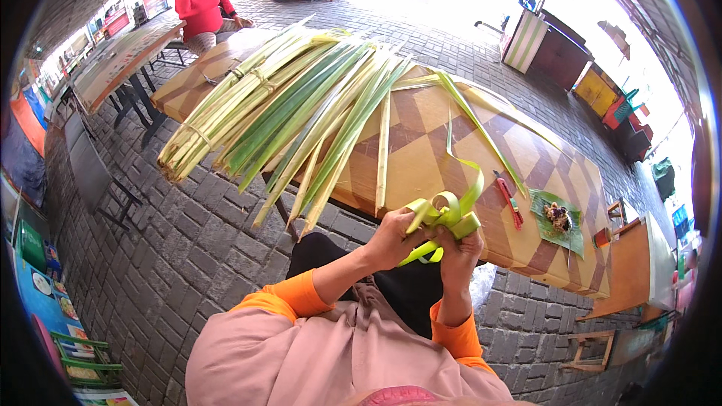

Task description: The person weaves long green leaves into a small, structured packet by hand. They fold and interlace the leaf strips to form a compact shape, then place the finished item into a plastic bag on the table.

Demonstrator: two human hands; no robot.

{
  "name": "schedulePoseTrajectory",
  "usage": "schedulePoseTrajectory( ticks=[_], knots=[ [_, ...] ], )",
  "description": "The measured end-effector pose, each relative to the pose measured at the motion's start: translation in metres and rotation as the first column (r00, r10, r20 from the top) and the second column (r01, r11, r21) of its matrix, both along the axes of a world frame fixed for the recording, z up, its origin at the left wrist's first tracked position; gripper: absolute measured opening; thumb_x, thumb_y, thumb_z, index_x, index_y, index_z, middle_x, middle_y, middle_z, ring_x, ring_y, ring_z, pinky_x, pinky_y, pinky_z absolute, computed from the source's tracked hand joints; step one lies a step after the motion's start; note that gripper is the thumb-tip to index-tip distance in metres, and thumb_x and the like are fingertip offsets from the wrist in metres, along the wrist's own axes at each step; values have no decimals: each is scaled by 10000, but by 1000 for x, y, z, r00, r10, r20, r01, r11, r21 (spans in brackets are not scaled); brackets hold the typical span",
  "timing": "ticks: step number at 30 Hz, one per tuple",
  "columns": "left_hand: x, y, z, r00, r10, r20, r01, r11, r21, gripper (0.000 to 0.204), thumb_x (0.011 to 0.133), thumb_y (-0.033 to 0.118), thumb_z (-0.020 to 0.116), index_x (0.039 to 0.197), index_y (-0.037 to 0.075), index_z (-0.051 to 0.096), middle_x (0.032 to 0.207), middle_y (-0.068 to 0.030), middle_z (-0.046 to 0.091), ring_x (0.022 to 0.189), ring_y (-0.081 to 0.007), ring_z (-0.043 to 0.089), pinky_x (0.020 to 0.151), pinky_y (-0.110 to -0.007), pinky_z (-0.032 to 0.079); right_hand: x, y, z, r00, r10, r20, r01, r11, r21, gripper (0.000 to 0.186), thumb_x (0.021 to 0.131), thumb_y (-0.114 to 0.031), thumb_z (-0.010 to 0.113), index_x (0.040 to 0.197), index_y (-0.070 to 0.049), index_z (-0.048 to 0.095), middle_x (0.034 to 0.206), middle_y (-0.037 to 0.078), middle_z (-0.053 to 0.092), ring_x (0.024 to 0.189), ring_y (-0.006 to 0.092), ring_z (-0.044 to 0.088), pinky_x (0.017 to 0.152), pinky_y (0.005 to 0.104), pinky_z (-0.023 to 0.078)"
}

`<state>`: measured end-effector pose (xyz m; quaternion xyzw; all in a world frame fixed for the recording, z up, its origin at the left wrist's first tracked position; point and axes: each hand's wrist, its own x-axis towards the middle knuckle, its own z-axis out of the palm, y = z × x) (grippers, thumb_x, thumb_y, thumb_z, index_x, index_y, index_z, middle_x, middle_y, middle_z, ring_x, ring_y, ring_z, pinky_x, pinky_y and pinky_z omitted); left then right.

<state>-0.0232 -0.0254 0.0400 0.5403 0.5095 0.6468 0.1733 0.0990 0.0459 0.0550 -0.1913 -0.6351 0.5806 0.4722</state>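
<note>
Above the near edge of the table, my two hands hold a bright green palm leaf strip (449, 214) that is bent into several loops. My left hand (391, 239) pinches the looped part from the left, fingers closed. On the other side my right hand (459, 252) grips the same loops, its thumb pressed against them. One thin end of the leaf rises from the loops over the table, and another bit hangs below between my hands. Left of them lies a large pile of long green and pale yellow palm leaves (293, 116), partly tied in bundles.
The patterned table (421, 158) also bears a red cutter knife (508, 199), a loose leaf strip (481, 131) and a green leaf with dark bits on it (556, 219). A person in red (201, 7) sits beyond its far left end. Grey paving (150, 256) surrounds the table.
</note>
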Motion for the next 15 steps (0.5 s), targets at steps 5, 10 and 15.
schedulePoseTrajectory(
  ticks=[5,10,15],
  knots=[
    [2,9,-6,998,-27,51,26,1000,13,192,842,-22,586,1033,-24,569,930,-66,605,809,-115,593,705,-288,510,2,-3,-1,992,46,-115,-58,993,-103,184,845,78,565,1014,8,580,919,42,638,806,99,598,730,245,485],
    [-15,-3,-16,879,-154,452,177,984,-9,185,870,10,569,1054,31,566,906,-28,608,799,-94,578,696,-246,484,0,-1,-5,995,100,24,-100,995,-12,159,841,78,568,985,17,590,890,40,643,805,101,601,728,242,485],
    [-14,-12,-7,862,-187,472,223,975,-21,316,882,61,588,1184,41,498,1031,-14,572,888,-79,529,777,-233,442,-12,-4,-11,971,20,237,-71,975,208,125,829,81,578,935,18,599,847,38,649,759,104,603,685,245,497]
  ],
)
